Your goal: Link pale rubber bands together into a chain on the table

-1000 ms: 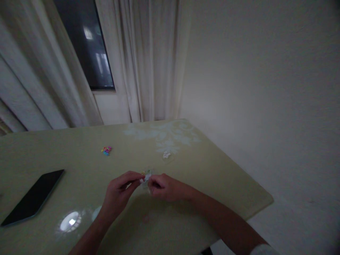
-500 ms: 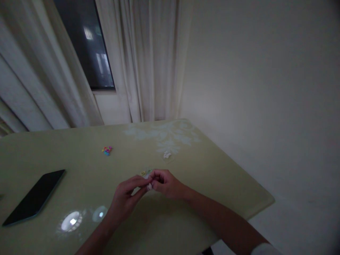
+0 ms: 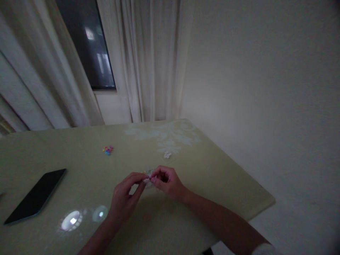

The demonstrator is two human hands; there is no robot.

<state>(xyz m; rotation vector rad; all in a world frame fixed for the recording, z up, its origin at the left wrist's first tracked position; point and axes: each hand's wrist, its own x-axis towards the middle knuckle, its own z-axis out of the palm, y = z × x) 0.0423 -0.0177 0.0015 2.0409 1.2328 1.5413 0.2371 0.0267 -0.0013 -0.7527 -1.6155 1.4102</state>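
My left hand [image 3: 126,193] and my right hand [image 3: 168,180] meet over the table, thumb and fingers of each pinched together. Between the fingertips is a small whitish, partly see-through thing [image 3: 147,181], too small and blurred to name. Both hands are closed on it. Just behind the fingertips, a small yellow piece [image 3: 144,172] shows in part. Farther back lies a little cluster of white pieces [image 3: 167,155], on what looks like a clear sheet or bag.
A pile of small coloured pieces [image 3: 108,150] lies at the back left of the glossy green table [image 3: 85,170]. A dark flat tablet [image 3: 37,196] rests at the left. Beyond the table are curtains [image 3: 159,63] and, on the right, a wall [image 3: 252,88].
My fingertips have drawn slightly apart, the right hand moving a little up and right. More of the whitish thing shows between them, while the striped look it had is gone.
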